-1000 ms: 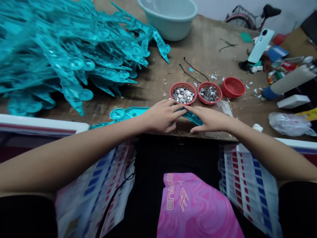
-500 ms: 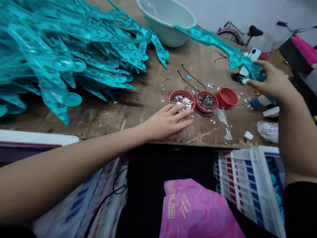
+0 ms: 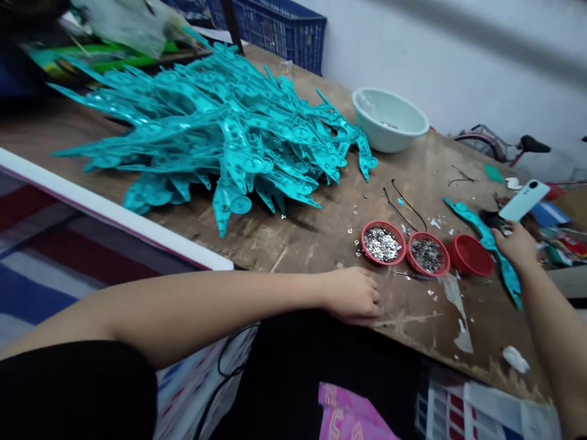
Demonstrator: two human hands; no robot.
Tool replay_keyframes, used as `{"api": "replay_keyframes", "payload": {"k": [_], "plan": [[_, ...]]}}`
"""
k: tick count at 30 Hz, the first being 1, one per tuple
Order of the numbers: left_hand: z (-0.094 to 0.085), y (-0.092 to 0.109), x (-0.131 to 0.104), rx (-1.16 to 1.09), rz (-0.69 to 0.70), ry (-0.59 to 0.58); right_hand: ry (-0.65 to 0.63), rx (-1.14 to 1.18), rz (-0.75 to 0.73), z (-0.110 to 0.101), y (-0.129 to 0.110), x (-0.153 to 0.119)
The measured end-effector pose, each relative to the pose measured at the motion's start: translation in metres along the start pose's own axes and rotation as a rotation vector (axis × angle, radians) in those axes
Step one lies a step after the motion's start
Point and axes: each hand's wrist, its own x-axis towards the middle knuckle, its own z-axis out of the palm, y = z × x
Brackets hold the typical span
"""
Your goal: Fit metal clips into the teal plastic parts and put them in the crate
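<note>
My right hand (image 3: pixel 517 245) is closed on the middle of a long teal plastic piece (image 3: pixel 472 215), which lies tilted at the right side of the table. My left hand (image 3: pixel 352 294) rests at the table's front edge with its fingers curled in; whatever may be inside is hidden. Just beyond it stands a red basket of small shiny metal pieces (image 3: pixel 383 263). A second red basket (image 3: pixel 447 269) holds darker small metal parts, and beside it is a red bowl (image 3: pixel 472 272). A thin tool (image 3: pixel 408 275) lies in front of the baskets.
A large heap of teal plastic pieces (image 3: pixel 238 140) covers the table's left side. Behind it are a pale green basin (image 3: pixel 389 137) and a blue crate (image 3: pixel 293 30). A light-coloured phone (image 3: pixel 524 200) and clutter lie beyond my right hand. Black cords (image 3: pixel 406 208) lie mid-table.
My view has swung left. My left hand has drawn back from the metal-piece basket and curled its fingers. My right hand has lowered the teal piece and turned it so it slants down toward me.
</note>
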Motion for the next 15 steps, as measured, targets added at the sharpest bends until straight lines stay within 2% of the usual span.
{"api": "replay_keyframes", "payload": {"k": [2, 4, 6, 9, 11, 13, 15], "plan": [[0.006, 0.0, 0.0, -0.002, -0.035, 0.006, -0.052, 0.098, 0.014, 0.016, -0.049, 0.03], [0.011, 0.001, -0.001, -0.008, -0.125, 0.012, -0.138, 0.243, -0.097, 0.035, -0.123, 0.053], [0.015, 0.001, -0.002, -0.006, -0.216, 0.005, -0.191, 0.386, -0.273, 0.051, -0.218, 0.068], [0.014, -0.003, -0.001, 0.013, -0.231, -0.054, -0.112, 0.476, -0.619, 0.059, -0.369, 0.078], [0.012, -0.007, 0.002, 0.027, -0.187, -0.097, -0.052, 0.382, -0.628, 0.054, -0.452, 0.076], [0.01, -0.011, 0.004, 0.049, -0.154, -0.13, -0.051, 0.263, -0.583, 0.046, -0.507, 0.069], [0.009, -0.016, 0.006, 0.092, -0.156, -0.138, -0.064, 0.193, -0.552, 0.037, -0.533, 0.065]]}}
